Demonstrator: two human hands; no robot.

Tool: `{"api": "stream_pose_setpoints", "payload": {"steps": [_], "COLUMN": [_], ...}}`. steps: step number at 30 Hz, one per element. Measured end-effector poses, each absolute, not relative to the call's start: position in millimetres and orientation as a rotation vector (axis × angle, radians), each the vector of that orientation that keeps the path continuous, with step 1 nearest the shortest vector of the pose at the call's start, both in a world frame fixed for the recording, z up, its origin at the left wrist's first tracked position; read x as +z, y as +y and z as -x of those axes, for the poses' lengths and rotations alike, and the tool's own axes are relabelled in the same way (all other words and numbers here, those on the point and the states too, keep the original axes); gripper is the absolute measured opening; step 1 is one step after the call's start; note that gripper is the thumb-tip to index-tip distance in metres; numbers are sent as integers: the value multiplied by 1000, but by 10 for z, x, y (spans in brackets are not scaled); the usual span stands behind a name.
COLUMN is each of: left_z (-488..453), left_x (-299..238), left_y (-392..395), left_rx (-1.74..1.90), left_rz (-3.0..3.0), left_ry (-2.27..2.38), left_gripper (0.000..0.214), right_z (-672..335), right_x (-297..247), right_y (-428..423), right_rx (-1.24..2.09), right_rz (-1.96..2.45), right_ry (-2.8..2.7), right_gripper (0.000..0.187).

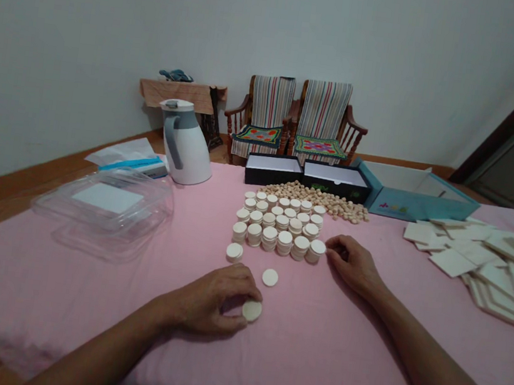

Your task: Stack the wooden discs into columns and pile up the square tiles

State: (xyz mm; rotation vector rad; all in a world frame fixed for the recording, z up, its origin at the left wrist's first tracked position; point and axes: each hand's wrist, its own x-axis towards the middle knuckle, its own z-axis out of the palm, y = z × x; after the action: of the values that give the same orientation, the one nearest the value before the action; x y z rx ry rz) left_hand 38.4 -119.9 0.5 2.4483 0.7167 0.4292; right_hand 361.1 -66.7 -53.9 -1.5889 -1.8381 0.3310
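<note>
My left hand pinches a round pale wooden disc between thumb and fingers, low over the pink cloth. Just beyond it a single disc lies flat. To the upper left of that sits a short stack of discs. Several rows of stacked discs fill the middle of the table. At the right end of their front row rests my right hand, fingers loosely bent and a little apart, fingertips beside the end stack. No object shows in it; whether it touches the stack is unclear.
Small wooden pieces are heaped behind the stacks, before two black boxes and a blue box. Flat square wooden tiles pile up at right. At left are a clear plastic container and a white jug.
</note>
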Motion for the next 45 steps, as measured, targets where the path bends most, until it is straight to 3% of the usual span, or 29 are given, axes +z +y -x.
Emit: {"api": "stream_pose_setpoints", "payload": {"steps": [8,22,27,30,33,39,45], "left_z": [-196,-264,-249,-324,-452,-679,-775], "left_x": [-64,-188,-185,-156,-126,-167,-177], "left_y": [-953,-931,-955,-1053,-1168,-1222,-1146], "left_rx": [1072,1024,1148,1039,799,573,530], "left_rz": [-2308,-2307,-2448,-2526,-2585,-2736,-2709], "left_ry": [1435,1621,1451,1178,1004,958,958], "left_gripper": [23,23,19,14,23,35,26], "right_z": [-3615,-3605,-3606,-3610,-3615,-3616,-3604], "right_x": [-537,-525,-535,-538,-538,-540,-522], "right_y": [-661,-667,-668,-668,-668,-667,-671], "right_rx": [333,326,326,328,325,330,325], "right_rz": [1607,1605,1603,1599,1592,1583,1606], "right_ry": [-1832,-1846,-1841,-1839,-1846,-1853,-1854], "right_gripper": [16,15,15,16,16,16,16]}}
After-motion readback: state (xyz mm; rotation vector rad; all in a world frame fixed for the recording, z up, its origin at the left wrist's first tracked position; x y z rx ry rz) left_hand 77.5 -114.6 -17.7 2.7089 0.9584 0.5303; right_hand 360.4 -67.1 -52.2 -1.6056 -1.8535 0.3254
